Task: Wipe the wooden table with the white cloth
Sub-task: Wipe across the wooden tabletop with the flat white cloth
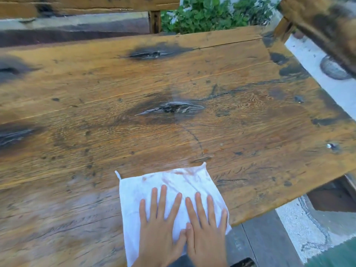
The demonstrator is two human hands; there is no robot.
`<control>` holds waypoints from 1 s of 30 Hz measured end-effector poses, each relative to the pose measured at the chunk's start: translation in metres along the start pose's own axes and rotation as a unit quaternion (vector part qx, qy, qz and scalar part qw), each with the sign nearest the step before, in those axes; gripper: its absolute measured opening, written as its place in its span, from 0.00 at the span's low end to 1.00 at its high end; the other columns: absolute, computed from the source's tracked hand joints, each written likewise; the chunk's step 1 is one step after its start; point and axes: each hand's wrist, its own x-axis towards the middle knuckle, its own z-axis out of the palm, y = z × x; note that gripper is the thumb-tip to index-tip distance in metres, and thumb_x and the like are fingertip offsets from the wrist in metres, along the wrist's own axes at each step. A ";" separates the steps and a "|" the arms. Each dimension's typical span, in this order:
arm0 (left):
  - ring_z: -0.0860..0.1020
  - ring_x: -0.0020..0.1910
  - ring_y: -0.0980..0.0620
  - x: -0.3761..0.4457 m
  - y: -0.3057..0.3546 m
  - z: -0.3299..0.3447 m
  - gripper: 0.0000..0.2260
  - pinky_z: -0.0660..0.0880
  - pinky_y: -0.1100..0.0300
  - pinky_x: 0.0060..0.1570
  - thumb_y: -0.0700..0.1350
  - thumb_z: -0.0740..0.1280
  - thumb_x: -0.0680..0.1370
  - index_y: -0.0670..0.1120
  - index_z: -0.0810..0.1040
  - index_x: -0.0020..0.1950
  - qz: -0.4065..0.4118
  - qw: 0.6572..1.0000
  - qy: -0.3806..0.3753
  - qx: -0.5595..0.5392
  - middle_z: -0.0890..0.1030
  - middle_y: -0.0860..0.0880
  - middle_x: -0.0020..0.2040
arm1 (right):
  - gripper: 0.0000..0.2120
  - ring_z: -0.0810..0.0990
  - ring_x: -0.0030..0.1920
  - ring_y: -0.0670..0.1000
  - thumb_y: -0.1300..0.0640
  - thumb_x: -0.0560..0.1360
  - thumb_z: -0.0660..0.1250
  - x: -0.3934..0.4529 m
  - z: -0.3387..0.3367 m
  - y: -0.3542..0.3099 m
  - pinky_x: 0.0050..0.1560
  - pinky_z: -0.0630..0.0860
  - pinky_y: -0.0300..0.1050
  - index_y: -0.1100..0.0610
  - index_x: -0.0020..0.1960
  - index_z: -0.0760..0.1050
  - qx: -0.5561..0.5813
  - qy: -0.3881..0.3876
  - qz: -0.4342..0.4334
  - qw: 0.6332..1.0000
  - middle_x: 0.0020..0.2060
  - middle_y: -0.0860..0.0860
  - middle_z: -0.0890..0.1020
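A white cloth [154, 182] with faint brownish stains lies spread flat on the near edge of the wooden table [134, 83]. My left hand [159, 228] and my right hand [206, 228] press down on the cloth side by side, palms flat, fingers spread, thumbs touching. The cloth's near right corner hangs slightly over the table's edge. The tabletop is rough brown planks with dark knots and a damp sheen beyond the cloth.
A wooden bench [77, 4] runs along the far side, and another wooden piece [317, 22] stands at the upper right. Green plants [208, 14] grow behind. Right of the table the floor is pale concrete [316, 224] and dark decking boards [265, 245].
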 end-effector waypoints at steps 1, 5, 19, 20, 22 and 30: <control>0.54 0.83 0.38 0.004 0.000 0.000 0.39 0.57 0.31 0.74 0.66 0.64 0.72 0.57 0.60 0.82 0.002 1.000 0.002 -0.006 0.55 0.43 0.84 | 0.29 0.63 0.78 0.57 0.46 0.83 0.40 0.003 0.000 -0.003 0.68 0.64 0.72 0.47 0.78 0.68 0.004 0.006 0.020 1.000 0.79 0.50 0.66; 0.55 0.83 0.40 0.058 -0.002 -0.005 0.38 0.55 0.38 0.75 0.62 0.65 0.72 0.59 0.60 0.82 0.080 0.996 0.019 -0.023 0.55 0.46 0.84 | 0.29 0.64 0.77 0.55 0.45 0.83 0.37 0.039 -0.009 -0.010 0.66 0.66 0.75 0.46 0.77 0.64 0.036 0.042 0.101 0.993 0.76 0.51 0.71; 0.47 0.84 0.45 0.245 -0.005 -0.024 0.30 0.39 0.46 0.79 0.59 0.59 0.77 0.63 0.62 0.80 0.055 0.997 0.042 -0.023 0.52 0.48 0.85 | 0.28 0.58 0.80 0.64 0.45 0.80 0.48 0.216 -0.042 0.011 0.68 0.58 0.82 0.45 0.80 0.62 0.031 0.053 0.115 0.991 0.81 0.51 0.58; 0.47 0.84 0.45 0.258 -0.006 -0.025 0.29 0.41 0.45 0.79 0.59 0.59 0.77 0.63 0.62 0.80 0.048 0.998 0.048 -0.020 0.52 0.49 0.85 | 0.29 0.53 0.82 0.63 0.44 0.81 0.45 0.228 -0.047 0.012 0.70 0.54 0.82 0.43 0.81 0.57 0.038 0.051 0.116 0.991 0.82 0.50 0.54; 0.46 0.84 0.46 0.285 -0.007 -0.028 0.29 0.43 0.43 0.79 0.60 0.58 0.78 0.63 0.61 0.80 0.035 0.998 0.047 -0.018 0.52 0.50 0.85 | 0.29 0.42 0.83 0.60 0.42 0.80 0.37 0.254 -0.052 0.017 0.72 0.44 0.79 0.39 0.81 0.46 0.050 0.048 0.114 0.991 0.83 0.47 0.44; 0.46 0.84 0.44 0.380 -0.017 -0.035 0.29 0.43 0.45 0.79 0.59 0.57 0.80 0.64 0.56 0.81 0.010 0.998 0.067 -0.015 0.49 0.50 0.85 | 0.30 0.31 0.81 0.58 0.39 0.84 0.46 0.358 -0.065 0.034 0.71 0.36 0.78 0.36 0.80 0.34 0.036 0.055 0.100 0.993 0.83 0.46 0.36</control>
